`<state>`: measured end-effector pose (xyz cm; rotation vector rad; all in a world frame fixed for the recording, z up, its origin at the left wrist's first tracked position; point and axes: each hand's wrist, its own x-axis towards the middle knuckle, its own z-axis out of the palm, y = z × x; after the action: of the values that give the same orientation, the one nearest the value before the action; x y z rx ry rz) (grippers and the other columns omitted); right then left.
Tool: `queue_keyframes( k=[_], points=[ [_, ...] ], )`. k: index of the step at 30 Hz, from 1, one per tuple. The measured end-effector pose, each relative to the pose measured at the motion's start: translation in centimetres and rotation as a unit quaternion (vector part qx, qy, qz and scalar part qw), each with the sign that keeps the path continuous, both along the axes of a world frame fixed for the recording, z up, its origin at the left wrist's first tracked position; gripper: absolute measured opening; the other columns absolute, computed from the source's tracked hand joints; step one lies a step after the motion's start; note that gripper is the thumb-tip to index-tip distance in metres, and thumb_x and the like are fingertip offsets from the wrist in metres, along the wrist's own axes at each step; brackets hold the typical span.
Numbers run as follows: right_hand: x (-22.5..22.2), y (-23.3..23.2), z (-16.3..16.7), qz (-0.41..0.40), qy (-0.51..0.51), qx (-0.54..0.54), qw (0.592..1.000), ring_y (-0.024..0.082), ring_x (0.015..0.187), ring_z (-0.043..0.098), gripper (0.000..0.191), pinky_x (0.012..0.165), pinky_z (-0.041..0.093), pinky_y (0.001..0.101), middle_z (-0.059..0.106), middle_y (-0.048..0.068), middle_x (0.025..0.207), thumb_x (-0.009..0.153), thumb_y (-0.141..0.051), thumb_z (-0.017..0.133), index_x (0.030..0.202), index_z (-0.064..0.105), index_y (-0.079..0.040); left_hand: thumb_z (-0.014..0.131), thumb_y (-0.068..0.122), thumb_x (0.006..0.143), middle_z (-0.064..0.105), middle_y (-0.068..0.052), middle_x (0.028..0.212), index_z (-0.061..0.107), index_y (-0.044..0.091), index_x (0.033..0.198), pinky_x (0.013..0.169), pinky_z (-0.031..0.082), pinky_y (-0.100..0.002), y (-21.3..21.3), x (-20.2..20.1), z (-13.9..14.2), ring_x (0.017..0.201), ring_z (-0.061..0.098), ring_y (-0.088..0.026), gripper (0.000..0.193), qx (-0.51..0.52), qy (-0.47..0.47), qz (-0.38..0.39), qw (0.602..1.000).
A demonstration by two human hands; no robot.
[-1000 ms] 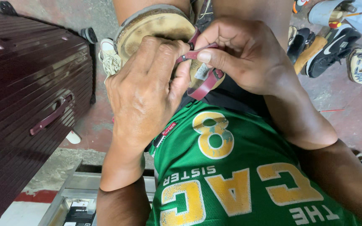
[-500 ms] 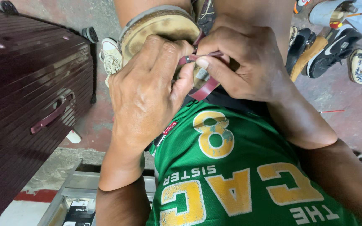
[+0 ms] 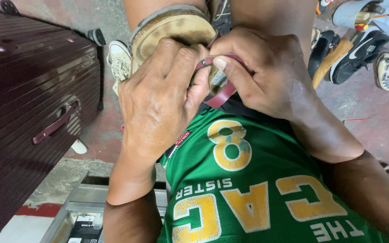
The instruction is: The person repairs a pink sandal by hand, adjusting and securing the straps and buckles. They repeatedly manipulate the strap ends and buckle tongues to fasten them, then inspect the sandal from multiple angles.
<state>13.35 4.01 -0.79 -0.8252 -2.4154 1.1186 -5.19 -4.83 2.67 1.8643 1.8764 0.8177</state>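
1. A person in a green jersey [image 3: 248, 189] bends over a worn sandal [image 3: 172, 31] held against the lap, its tan, scuffed sole facing up and its grey rim showing at the top of the view.

2. The left hand [image 3: 158, 103] is curled over the near end of the sandal, fingers closed and pressed against the sole, thumb bearing on a maroon strap [image 3: 221, 92].

3. The right hand [image 3: 266, 72] pinches the same maroon strap between thumb and forefinger, just above the point where it loops down past the sole's edge. The two hands touch at the strap.

4. By the look of it, the step in hand is fitting or fastening the strap to the sandal. The next move seems to call for a firm, steady pull on the strap while the left hand keeps the sole from turning. Whether a needle or thread is in play cannot be told.

5. Around the work: a dark maroon ribbed suitcase [image 3: 28, 103] with a handle lies to the left on the concrete floor [image 3: 374, 126]; a white shoe [image 3: 119, 63] sits just beside the sandal; a heap of shoes [image 3: 356, 45], a black sneaker among them, crowds the upper right.

6. A metal tray [image 3: 68, 211] sits below the left forearm. Nothing blocks the hands, though the fingers hide the strap's attachment point.
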Motion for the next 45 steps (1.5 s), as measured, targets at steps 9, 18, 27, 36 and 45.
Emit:
queue_keyframes(
  k=[9, 18, 27, 36, 45],
  points=[
    [-0.8, -0.7, 0.8, -0.042, -0.017, -0.031, 0.999, 0.015, 0.060, 0.058, 0.015, 0.059, 0.044, 0.0288, 0.059, 0.006, 0.079, 0.100, -0.006, 0.081, 0.105, 0.067, -0.004, 0.078, 0.014, 0.098, 0.058, -0.007, 0.101, 0.066, 0.009, 0.111, 0.074, 0.053, -0.040, -0.1, -0.4, -0.1, 0.088, 0.068, -0.027, 0.019, -0.002, -0.002, 0.000, 1.000],
    [-0.6, -1.2, 1.2, -0.049, 0.008, -0.083, 0.995, 0.009, 0.078, 0.068, 0.008, 0.067, 0.051, 0.0236, 0.069, 0.005, 0.099, 0.103, 0.003, 0.071, 0.107, 0.066, -0.002, 0.081, 0.014, 0.096, 0.057, -0.006, 0.098, 0.067, 0.010, 0.109, 0.069, 0.052, -0.039, -0.7, -0.8, -0.6, 0.084, 0.067, -0.024, 0.019, 0.028, 0.015, 0.007, 0.999],
    [-0.7, -1.7, 0.6, -0.061, 0.061, -0.121, 0.989, 0.004, 0.073, 0.065, 0.011, 0.059, 0.048, 0.0188, 0.071, 0.005, 0.112, 0.104, 0.004, 0.075, 0.106, 0.066, -0.002, 0.079, 0.011, 0.092, 0.058, -0.008, 0.097, 0.067, 0.008, 0.108, 0.067, 0.051, -0.040, -0.9, -1.1, -0.2, 0.083, 0.067, -0.027, 0.020, 0.029, -0.007, 0.009, 1.000],
    [0.1, -1.8, 0.9, -0.067, 0.064, -0.119, 0.989, 0.005, 0.074, 0.066, 0.013, 0.067, 0.051, 0.0197, 0.071, 0.005, 0.098, 0.105, 0.006, 0.073, 0.104, 0.062, 0.001, 0.079, 0.015, 0.101, 0.059, -0.006, 0.100, 0.067, 0.010, 0.110, 0.071, 0.053, -0.037, -1.3, -0.2, -0.2, 0.086, 0.068, -0.025, 0.016, 0.005, 0.000, 0.012, 1.000],
    [1.3, -1.7, -0.3, -0.060, 0.188, -0.355, 0.914, 0.007, 0.097, 0.068, 0.009, 0.086, 0.056, 0.0212, 0.068, 0.010, 0.109, 0.108, 0.012, 0.062, 0.111, 0.057, 0.005, 0.078, 0.014, 0.098, 0.059, -0.005, 0.102, 0.067, 0.011, 0.112, 0.073, 0.053, -0.038, -1.6, 0.8, 0.3, 0.089, 0.068, -0.026, 0.018, 0.000, 0.005, 0.011, 1.000]
  ],
)
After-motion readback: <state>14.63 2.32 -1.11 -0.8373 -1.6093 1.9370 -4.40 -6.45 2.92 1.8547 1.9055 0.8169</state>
